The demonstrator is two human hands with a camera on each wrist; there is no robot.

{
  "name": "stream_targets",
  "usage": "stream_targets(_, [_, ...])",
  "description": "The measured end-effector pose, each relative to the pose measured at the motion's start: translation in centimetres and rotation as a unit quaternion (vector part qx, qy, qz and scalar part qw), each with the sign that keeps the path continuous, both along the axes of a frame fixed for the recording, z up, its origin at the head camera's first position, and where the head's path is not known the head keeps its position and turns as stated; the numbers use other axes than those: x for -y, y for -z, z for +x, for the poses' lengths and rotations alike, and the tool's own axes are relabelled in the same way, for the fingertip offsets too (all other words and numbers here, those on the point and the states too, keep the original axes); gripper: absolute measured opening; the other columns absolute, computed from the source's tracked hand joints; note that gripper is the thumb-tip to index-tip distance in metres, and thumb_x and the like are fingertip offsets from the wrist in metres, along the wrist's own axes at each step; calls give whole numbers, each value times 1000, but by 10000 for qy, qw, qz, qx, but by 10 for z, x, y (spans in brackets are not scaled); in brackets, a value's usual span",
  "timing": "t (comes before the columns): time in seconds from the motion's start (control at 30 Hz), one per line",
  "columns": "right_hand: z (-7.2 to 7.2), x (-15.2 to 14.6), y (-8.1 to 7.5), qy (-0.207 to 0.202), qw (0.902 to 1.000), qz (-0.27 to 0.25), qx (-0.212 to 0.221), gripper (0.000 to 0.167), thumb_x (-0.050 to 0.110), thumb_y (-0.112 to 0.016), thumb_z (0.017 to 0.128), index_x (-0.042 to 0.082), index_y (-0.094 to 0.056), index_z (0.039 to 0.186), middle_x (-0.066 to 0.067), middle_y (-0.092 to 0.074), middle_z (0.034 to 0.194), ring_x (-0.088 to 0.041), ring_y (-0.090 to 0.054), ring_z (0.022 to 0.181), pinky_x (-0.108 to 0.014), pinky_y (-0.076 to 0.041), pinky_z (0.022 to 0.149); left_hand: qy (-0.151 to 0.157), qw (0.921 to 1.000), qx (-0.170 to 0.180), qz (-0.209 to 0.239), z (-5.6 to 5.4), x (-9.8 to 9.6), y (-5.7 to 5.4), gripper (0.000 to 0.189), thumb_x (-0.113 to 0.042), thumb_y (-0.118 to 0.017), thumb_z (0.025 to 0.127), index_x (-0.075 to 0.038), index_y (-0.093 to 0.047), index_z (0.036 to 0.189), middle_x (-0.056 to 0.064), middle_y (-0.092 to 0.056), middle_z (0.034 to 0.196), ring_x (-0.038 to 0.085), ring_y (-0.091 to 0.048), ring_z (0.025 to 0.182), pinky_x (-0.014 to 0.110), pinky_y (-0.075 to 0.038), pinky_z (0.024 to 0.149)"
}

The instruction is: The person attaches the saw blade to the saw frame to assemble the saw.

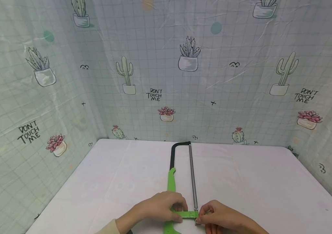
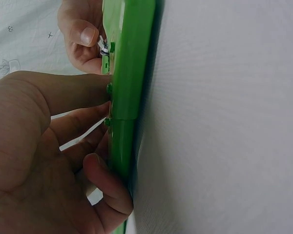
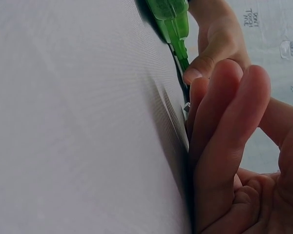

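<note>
A hacksaw point(image 1: 171, 182) with a green handle and black front frame lies flat on the white table, its metal blade point(image 1: 193, 175) on the right side. My left hand point(image 1: 163, 206) grips the green part of the frame, thumb beside the green crosspiece point(image 1: 187, 214). At the near end of the blade, my right hand point(image 1: 219, 214) pinches a small metal wing nut point(image 2: 104, 46) between thumb and index finger. Its other fingers point(image 3: 229, 112) rest along the tabletop in the right wrist view. The green handle point(image 3: 171, 19) shows beyond them, and the fingers mostly hide the nut there.
The white table point(image 1: 256, 182) stretches out on both sides of the saw. Behind it and along its sides hangs a pale grid-patterned sheet point(image 1: 148, 42) printed with cacti and lettering.
</note>
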State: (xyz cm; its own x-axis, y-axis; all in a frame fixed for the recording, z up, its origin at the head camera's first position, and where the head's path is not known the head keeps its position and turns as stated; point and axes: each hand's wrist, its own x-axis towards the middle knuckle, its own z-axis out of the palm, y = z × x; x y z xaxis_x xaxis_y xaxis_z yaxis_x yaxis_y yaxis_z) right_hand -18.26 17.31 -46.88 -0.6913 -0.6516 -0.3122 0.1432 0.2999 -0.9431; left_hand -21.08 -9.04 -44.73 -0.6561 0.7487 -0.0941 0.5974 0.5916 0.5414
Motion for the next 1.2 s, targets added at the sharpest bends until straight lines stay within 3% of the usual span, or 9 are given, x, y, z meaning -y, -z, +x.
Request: stream_targets(1.2, [0, -2, -3, -101, 9999, -108, 53, 18, 19, -63, 91, 3, -71, 92, 7, -64, 59, 3, -50, 46, -14, -40, 44, 23, 9999, 112, 7, 0, 0, 0, 20, -28, -80, 88, -27, -73, 107, -23, -60, 87, -9, -54, 79, 15, -46, 72])
